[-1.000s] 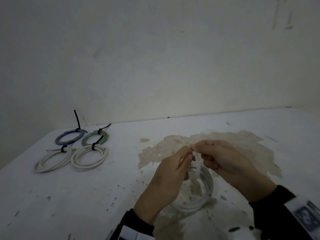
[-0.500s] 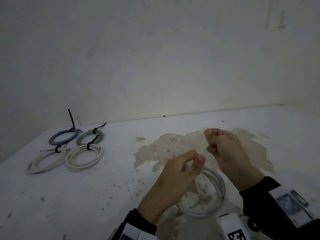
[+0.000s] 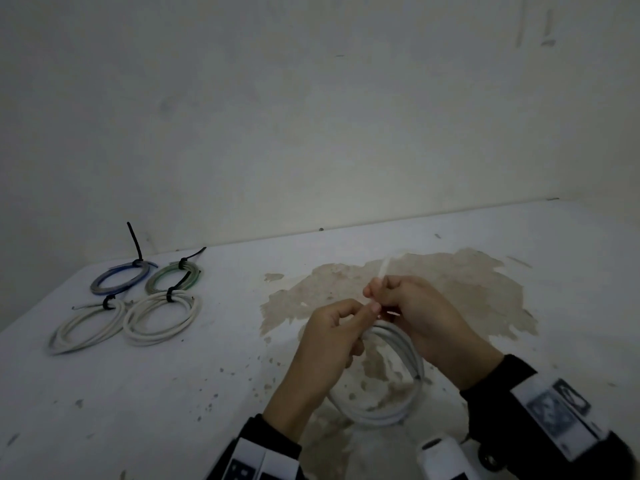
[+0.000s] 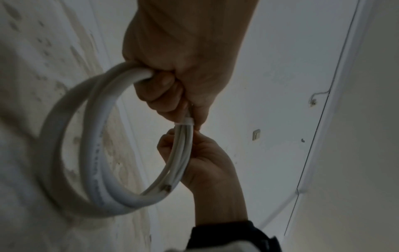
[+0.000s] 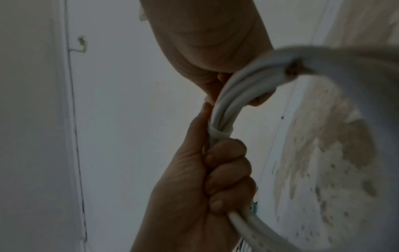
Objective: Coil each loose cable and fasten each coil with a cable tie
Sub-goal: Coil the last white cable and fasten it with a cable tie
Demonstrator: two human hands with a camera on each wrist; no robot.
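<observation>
Holding one white cable coil (image 3: 391, 368) above the stained table (image 3: 207, 375), the person uses both hands. The left hand (image 3: 325, 351) has its fingers curled round the bundled strands of the coil, just beside a white cable tie (image 4: 185, 122) that is wrapped once around the strands. The right hand (image 3: 422, 320) pinches the free tail of this tie (image 3: 382, 271) between thumb and fingers; the tail is straight and points up and away from the person, toward the wall (image 3: 311, 116). The coil hangs below the hands with its ring roughly upright, and one cut end of the cable (image 4: 167, 187) shows at the lower part of the ring. Four finished coils lie flat at the far left of the table, close together in two rows: a blue coil (image 3: 119, 277) and a green coil (image 3: 173, 278) behind, two white coils (image 3: 88, 325) (image 3: 161, 318) in front. Each of the four has one black cable tie; the blue coil's tie (image 3: 134, 242) stands nearly upright.
</observation>
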